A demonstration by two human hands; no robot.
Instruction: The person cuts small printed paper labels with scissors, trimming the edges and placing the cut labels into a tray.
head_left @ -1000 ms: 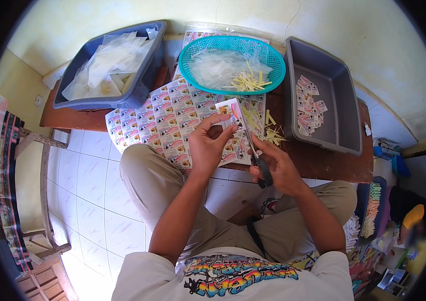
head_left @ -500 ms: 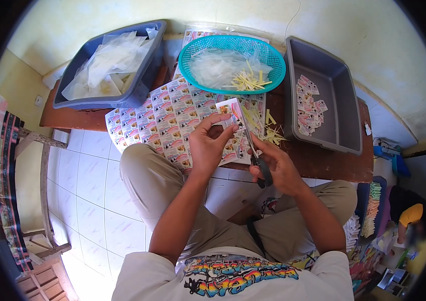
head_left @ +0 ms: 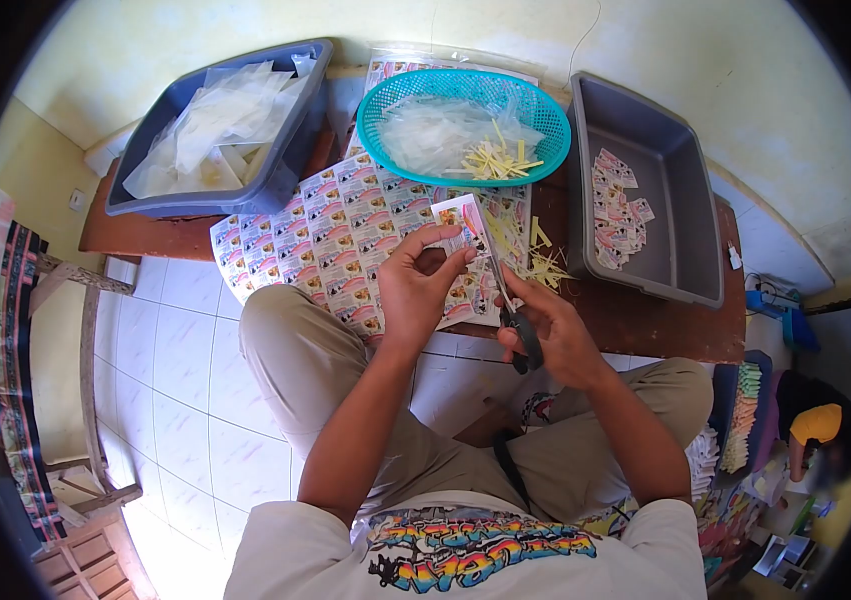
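Observation:
Between thumb and fingers my left hand (head_left: 417,290) pinches a small printed label piece (head_left: 460,220), white along its edge. My right hand (head_left: 557,335) is wrapped round the dark handles of a pair of scissors (head_left: 523,345), whose blades lie along the right edge of the label piece. Beneath both hands a large sheet of repeated printed labels (head_left: 315,235) covers part of the brown table (head_left: 645,335). Thin yellowish paper strips (head_left: 545,268) lie just beyond my right hand.
A blue-grey tub (head_left: 280,185) with clear plastic bags stands at left. The teal basket (head_left: 370,155) holds bags and yellow strips. In the grey tub (head_left: 670,200) at right lie several cut labels. Another person (head_left: 825,425) bends over at far right.
My hands, the label piece and the scissors have hardly moved. At far right the other person has shifted slightly, with the arm now lower.

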